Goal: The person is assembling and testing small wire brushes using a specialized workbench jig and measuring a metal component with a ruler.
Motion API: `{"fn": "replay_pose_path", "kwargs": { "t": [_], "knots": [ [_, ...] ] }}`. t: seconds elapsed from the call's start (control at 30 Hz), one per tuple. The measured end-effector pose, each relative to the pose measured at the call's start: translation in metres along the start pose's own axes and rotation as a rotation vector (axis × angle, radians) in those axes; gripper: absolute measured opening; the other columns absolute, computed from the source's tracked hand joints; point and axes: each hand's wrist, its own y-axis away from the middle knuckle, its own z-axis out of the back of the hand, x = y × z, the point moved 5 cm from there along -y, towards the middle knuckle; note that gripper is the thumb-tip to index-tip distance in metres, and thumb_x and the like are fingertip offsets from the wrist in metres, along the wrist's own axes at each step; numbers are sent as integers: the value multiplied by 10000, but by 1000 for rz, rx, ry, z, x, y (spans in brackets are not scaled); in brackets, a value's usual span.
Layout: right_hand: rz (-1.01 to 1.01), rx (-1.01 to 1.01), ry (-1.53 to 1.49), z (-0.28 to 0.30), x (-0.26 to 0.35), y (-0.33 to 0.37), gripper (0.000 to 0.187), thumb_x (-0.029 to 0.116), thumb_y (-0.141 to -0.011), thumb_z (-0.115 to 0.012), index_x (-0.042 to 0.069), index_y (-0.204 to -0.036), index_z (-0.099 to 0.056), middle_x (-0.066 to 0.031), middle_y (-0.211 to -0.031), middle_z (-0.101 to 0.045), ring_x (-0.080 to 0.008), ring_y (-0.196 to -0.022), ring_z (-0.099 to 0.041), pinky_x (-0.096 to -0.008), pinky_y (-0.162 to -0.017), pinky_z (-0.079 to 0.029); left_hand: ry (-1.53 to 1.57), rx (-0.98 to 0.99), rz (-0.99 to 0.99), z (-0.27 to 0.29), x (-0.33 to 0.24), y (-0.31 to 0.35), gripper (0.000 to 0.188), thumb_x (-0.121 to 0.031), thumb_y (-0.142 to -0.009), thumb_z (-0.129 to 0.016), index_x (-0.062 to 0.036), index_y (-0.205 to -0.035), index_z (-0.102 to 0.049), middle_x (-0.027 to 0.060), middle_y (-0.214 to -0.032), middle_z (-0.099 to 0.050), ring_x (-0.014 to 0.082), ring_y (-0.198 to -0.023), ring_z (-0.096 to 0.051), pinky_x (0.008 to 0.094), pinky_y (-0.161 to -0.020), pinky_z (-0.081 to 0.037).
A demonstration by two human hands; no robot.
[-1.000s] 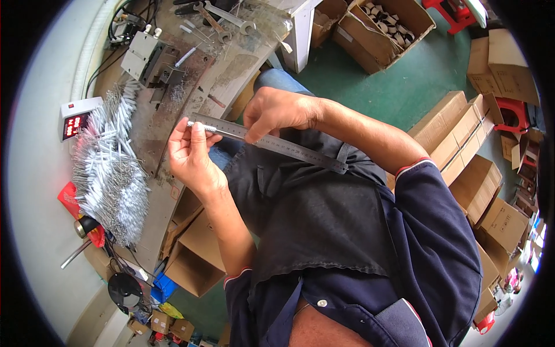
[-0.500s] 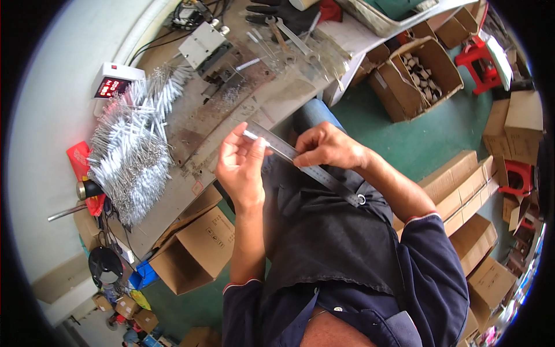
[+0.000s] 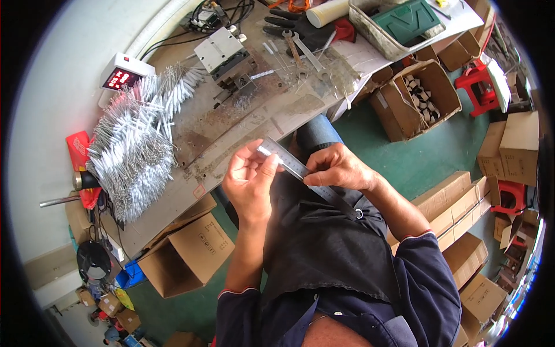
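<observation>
The right hand point(image 3: 338, 169) pinches the steel ruler point(image 3: 306, 176); the left hand point(image 3: 250, 180) holds a small white piece point(image 3: 263, 151) against its upper end.

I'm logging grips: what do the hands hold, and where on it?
The right hand pinches a steel ruler near its middle; the left hand holds a thin white piece against its upper end.
</observation>
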Motion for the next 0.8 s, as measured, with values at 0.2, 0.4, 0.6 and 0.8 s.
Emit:
{"fn": "replay_pose_path", "kwargs": {
  "t": [0.2,0.4,0.6,0.8],
  "knots": [
    [-5,-2,-78,-3,6,8,100,69,-874,-805,2,-904,-738,51,-740,-616,-38,-692,-522,-252,-601,-409,12,20,-20,-5,-9,9,322,87,-918,-710,51,-1227,-626,118,-1006,-698,164,-860,-676,317,-781,-607],
    [5,-7,-69,-4,7,10,102,69,-876,-807,0,-907,-739,47,-747,-619,-41,-693,-526,-252,-603,-409,19,40,-49,-3,-9,10,306,91,-913,-714,42,-1204,-630,124,-991,-700,171,-862,-676,325,-786,-606],
    [36,-26,-8,-1,5,5,146,134,-893,-791,0,-924,-743,31,-749,-645,-49,-704,-548,-264,-623,-440,17,2,16,-8,-6,0,235,40,-943,-709,36,-1167,-635,102,-968,-699,155,-833,-682,300,-760,-595],
    [14,-27,9,2,7,-2,176,152,-882,-792,-14,-916,-744,7,-744,-652,-63,-709,-566,-276,-629,-453,-97,96,135,-6,9,5,117,-60,-996,-681,25,-1072,-654,81,-896,-704,141,-750,-689,300,-669,-622]
  ]
}}
